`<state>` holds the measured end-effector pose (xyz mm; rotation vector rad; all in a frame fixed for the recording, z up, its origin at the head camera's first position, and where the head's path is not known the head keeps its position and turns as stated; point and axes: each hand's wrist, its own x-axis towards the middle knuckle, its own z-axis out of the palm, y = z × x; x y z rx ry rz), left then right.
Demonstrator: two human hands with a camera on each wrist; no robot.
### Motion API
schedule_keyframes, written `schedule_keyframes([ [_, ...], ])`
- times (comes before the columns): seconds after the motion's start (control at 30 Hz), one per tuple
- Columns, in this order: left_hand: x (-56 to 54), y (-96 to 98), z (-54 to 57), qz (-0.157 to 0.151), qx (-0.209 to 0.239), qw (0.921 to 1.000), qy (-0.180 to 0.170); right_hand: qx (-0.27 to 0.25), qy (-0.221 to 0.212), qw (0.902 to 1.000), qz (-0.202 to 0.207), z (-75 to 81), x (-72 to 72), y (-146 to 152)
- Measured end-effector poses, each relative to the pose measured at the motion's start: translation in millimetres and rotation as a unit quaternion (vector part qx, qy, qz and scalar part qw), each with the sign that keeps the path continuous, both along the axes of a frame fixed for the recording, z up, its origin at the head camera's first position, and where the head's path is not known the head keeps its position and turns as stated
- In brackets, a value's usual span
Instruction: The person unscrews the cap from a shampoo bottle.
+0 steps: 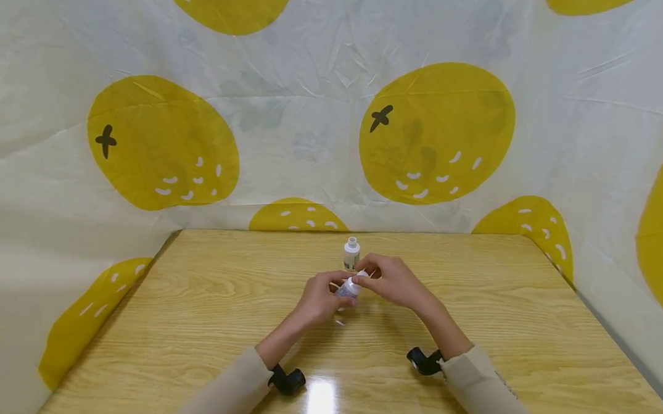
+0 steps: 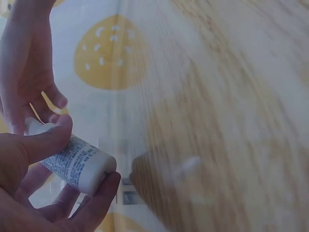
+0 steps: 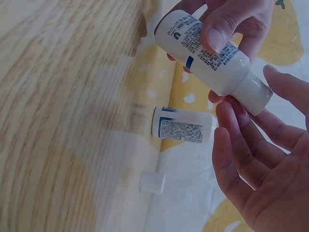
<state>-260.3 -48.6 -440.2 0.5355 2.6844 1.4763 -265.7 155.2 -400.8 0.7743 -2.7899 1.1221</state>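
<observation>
My left hand (image 1: 317, 300) holds a small white bottle (image 3: 207, 50) with printed text on its label, fingers and thumb around its body. The bottle is tilted, its capped end toward my right hand (image 1: 393, 281). My right thumb and fingers grip the white cap (image 3: 254, 94) at that end. Behind both hands a second white bottle (image 1: 351, 255) stands upright on the table, its neck bare. A loose white cap (image 3: 152, 182) sits near that bottle in the right wrist view. In the left wrist view, the base of the held bottle (image 2: 79, 163) points away from my right hand.
The wooden table (image 1: 222, 289) reaches back to a pale cloth (image 1: 301, 131) printed with yellow fruit, which also hangs along both sides. Black straps with camera mounts (image 1: 287, 381) sit on both wrists. Light glares off the front of the tabletop.
</observation>
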Motion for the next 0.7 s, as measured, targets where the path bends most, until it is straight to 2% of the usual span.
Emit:
schedule_keyframes([
  [0.23,1.1,-0.6,-1.6,0.007,0.001,0.9998,-0.017,0.015,0.000,0.9999,-0.006,-2.7,-2.3,-1.7],
  [0.7,-0.7,-0.4,-5.9,-0.003,0.011,0.9999,-0.011,0.027,-0.003,0.9994,-0.021,-3.1,-0.6,-2.1],
])
